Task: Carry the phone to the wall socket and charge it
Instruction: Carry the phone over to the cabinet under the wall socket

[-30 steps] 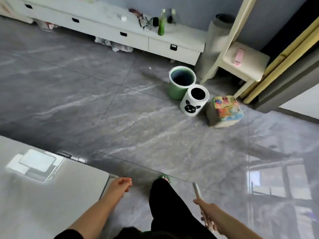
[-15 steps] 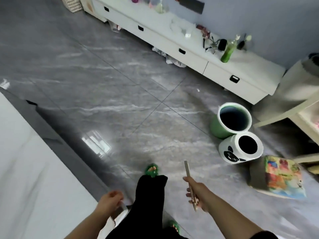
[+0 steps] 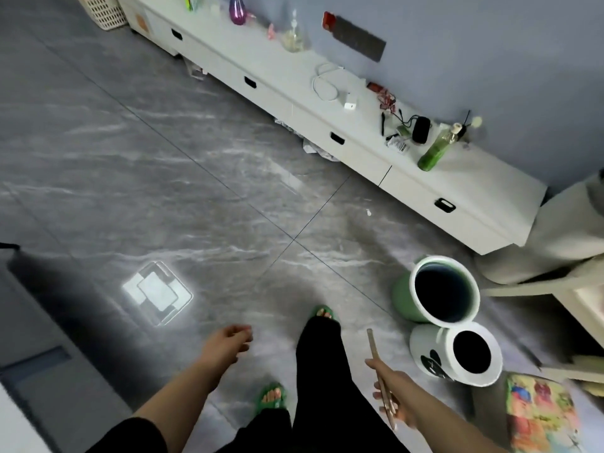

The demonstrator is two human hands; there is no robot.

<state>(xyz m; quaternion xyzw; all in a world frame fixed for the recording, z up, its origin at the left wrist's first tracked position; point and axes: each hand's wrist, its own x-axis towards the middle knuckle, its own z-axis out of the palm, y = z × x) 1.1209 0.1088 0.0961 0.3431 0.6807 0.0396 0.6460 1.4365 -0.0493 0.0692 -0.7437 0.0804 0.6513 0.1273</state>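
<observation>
My right hand (image 3: 394,397) grips a thin phone (image 3: 376,358), seen edge-on, at the lower right above the grey floor. My left hand (image 3: 228,341) hangs free at the lower middle, fingers loosely curled, holding nothing. A white charger plug (image 3: 349,103) with a coiled white cable (image 3: 323,81) lies on the long white low cabinet (image 3: 457,194) along the blue wall. A dark socket strip (image 3: 359,39) is fixed on that wall above the cabinet.
A green bin (image 3: 403,295) and a white bin with a black face (image 3: 425,351) stand on the floor right of my feet. A colourful box (image 3: 539,416) sits at the lower right. A green bottle (image 3: 434,152) and small clutter rest on the cabinet.
The view has swung left and closer to the cabinet; the charger and wall strip have come into sight. My right hand keeps the phone; my left hand has swung forward.
</observation>
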